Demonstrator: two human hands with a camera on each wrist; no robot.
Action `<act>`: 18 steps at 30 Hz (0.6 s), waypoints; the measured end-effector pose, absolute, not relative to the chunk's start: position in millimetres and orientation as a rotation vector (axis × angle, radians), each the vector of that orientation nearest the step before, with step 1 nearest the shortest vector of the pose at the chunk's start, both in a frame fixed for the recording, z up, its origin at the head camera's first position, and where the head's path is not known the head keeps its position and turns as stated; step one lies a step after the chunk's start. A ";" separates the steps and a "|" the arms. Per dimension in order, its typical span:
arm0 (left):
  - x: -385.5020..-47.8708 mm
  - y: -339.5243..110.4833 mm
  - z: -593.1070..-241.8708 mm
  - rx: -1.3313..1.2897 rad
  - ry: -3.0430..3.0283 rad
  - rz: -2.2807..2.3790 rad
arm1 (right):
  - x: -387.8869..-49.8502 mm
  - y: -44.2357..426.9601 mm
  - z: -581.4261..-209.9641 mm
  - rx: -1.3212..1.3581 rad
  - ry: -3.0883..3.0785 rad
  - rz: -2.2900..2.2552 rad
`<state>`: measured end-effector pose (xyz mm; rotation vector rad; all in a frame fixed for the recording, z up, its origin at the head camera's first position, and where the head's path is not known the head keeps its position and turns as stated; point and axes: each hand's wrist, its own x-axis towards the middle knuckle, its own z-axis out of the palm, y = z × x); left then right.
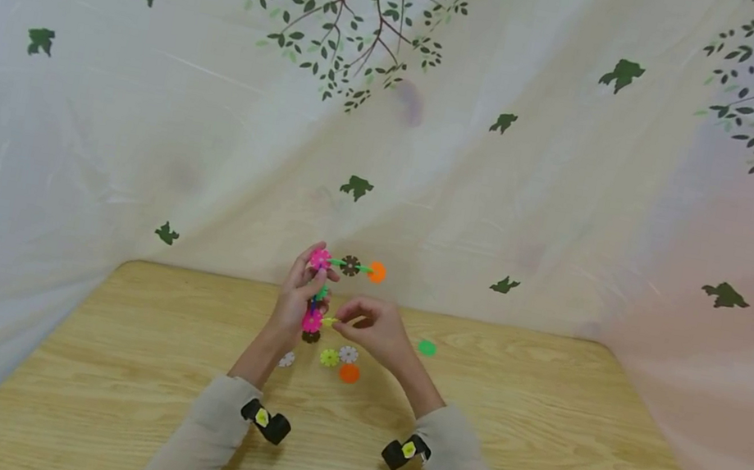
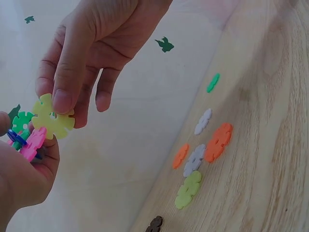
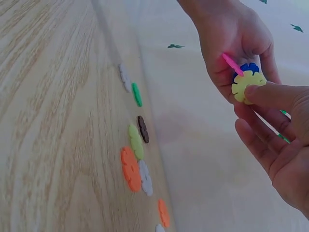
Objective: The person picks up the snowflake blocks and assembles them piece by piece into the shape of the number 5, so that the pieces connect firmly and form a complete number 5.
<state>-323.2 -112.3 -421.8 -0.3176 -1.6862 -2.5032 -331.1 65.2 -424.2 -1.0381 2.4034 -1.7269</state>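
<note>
My left hand (image 1: pixel 293 306) holds a linked chain of notched plastic snowflake discs upright above the table. A pink disc (image 1: pixel 320 260) is near its fingertips. From there a row runs right through a dark brown disc (image 1: pixel 350 266) to an orange disc (image 1: pixel 377 272). Lower on the chain, by the palm, are a green disc (image 2: pixel 21 121), a blue disc (image 3: pixel 249 67) and a second pink disc (image 1: pixel 313 321). Between thumb and fingers, my right hand (image 1: pixel 376 330) pinches a yellow disc (image 2: pixel 52 121) against this lower part. Whether their slots are joined cannot be told.
Loose discs lie on the wooden table (image 1: pixel 175 368) below the hands: yellow-green (image 1: pixel 330 358), white (image 1: pixel 348 354), orange (image 1: pixel 349 373), brown (image 1: pixel 311 336) and another white one (image 1: pixel 286 359). A green disc (image 1: pixel 427 348) lies farther right. Behind the table hangs a leaf-patterned curtain (image 1: pixel 247 163).
</note>
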 end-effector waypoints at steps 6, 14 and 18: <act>-322.3 -109.8 -422.6 -0.307 -1.654 -2.515 | -327.9 63.6 -425.2 -1.068 2.431 -1.748; -322.9 -108.1 -422.7 -0.352 -1.632 -2.504 | -324.8 60.8 -425.7 -1.164 2.435 -1.816; -323.2 -107.2 -422.6 -0.365 -1.615 -2.511 | -323.5 60.1 -423.9 -1.192 2.446 -1.821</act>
